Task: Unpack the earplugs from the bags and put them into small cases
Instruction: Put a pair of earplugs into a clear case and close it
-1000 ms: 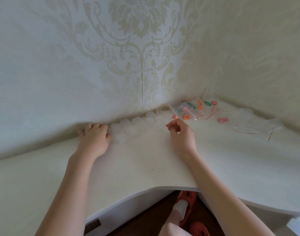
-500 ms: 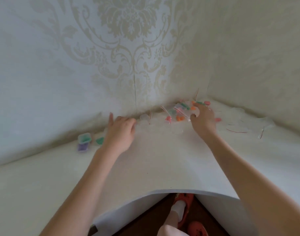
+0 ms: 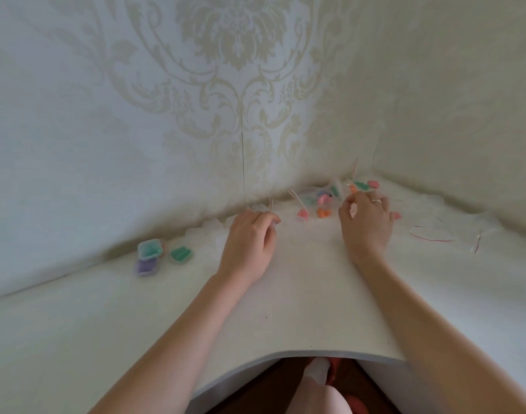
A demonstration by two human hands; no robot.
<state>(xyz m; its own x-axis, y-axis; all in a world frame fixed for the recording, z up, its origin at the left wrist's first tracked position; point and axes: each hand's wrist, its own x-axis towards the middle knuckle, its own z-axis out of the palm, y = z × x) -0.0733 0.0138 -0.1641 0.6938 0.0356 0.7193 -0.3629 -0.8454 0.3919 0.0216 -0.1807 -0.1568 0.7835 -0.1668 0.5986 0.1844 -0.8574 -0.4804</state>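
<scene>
Sitting by the wall at the left are filled cases (image 3: 149, 254), with clear empty cases (image 3: 209, 227) running right to the left hand (image 3: 249, 237), whose fingers curl over them; whether it grips one I cannot tell. Right of it, bagged earplugs (image 3: 322, 201) lie near the corner, and the right hand (image 3: 366, 219) hovers beside them, fingers loosely bent, holding nothing visible

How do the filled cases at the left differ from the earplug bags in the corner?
The filled cases are small lidded boxes; the earplug bags are flat clear pouches. The cases show green and purple, the bags pink, orange and green. The cases lie beyond the left hand; the bags lie by the right hand. Both rest on the desk.
</scene>
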